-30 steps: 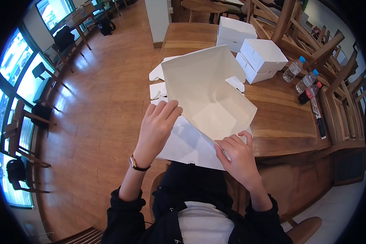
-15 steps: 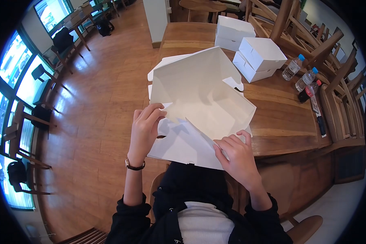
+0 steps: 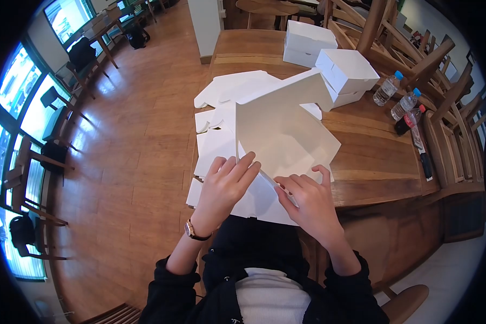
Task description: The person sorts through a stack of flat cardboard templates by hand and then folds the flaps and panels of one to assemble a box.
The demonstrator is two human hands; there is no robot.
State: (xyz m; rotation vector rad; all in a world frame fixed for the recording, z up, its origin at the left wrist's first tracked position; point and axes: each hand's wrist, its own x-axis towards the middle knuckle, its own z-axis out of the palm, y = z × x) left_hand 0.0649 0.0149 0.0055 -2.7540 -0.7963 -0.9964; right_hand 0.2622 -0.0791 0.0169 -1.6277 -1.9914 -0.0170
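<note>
A partly folded white cardboard box (image 3: 278, 132) stands open in front of me, its inside walls showing. My left hand (image 3: 227, 186) grips the raised panel at its near left corner, fingers curled over the edge. On the near side my right hand (image 3: 310, 202) pinches the upright front panel between thumb and fingers, with the index finger bent up. The thumb of my left hand is hidden behind the hand. Under and left of the box lie flat white cardboard blanks (image 3: 221, 121), stacked loosely with slots and tabs showing.
Two closed white boxes (image 3: 346, 70) stand at the back of the wooden table (image 3: 375, 167). Along the right side are two water bottles (image 3: 387, 89), a cola bottle (image 3: 409, 120) and a black marker (image 3: 426, 167). Stacked wooden chairs (image 3: 410, 43) crowd the far right.
My left hand has moved right, bringing the box's left wall inward and upright. More flat blanks show on the left. My right hand has shifted slightly left, still on the front panel.
</note>
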